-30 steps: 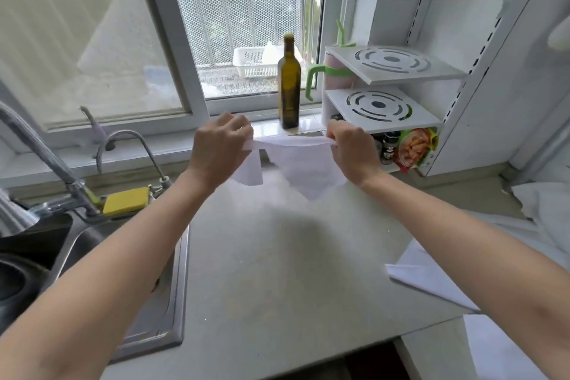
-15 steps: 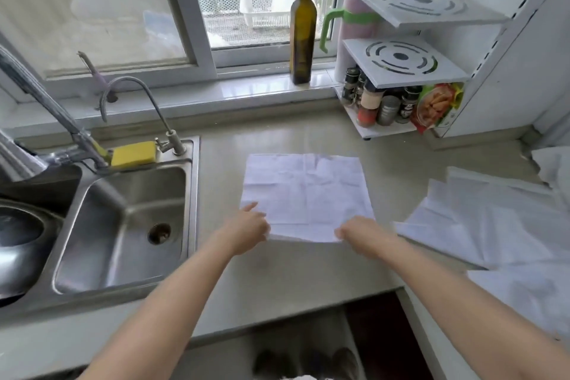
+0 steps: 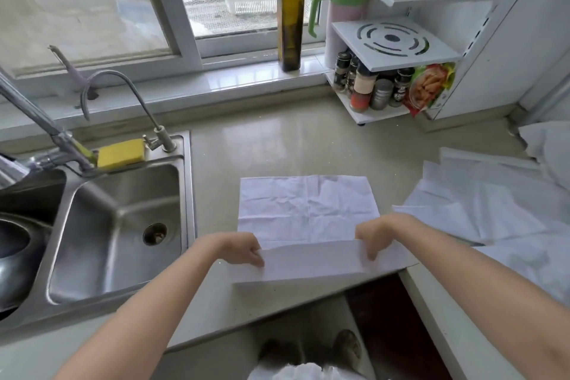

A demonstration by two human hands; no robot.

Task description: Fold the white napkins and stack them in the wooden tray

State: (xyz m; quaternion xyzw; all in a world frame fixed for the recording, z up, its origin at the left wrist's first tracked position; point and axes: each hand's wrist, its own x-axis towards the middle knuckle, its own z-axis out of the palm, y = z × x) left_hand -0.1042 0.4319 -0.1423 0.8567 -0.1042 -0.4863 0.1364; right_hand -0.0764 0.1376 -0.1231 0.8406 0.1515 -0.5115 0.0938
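Note:
A creased white napkin (image 3: 308,210) lies on the grey counter (image 3: 277,145), its near part lifted off the surface. My left hand (image 3: 243,248) pinches the napkin's near left corner. My right hand (image 3: 374,236) pinches the near right corner, fingers curled over the raised edge. Several more white napkins (image 3: 481,203) lie loosely spread on the counter to the right. No wooden tray is in view.
A steel sink (image 3: 114,225) with a tap and a yellow sponge (image 3: 121,154) sits to the left. A green bottle (image 3: 290,12) stands on the window sill. A white rack (image 3: 394,40) with spice jars occupies the back right corner. The counter's front edge runs just under my hands.
The napkin went from held up in the air to flat on the counter. Both hands now lift its near edge, which a half second ago lay flat.

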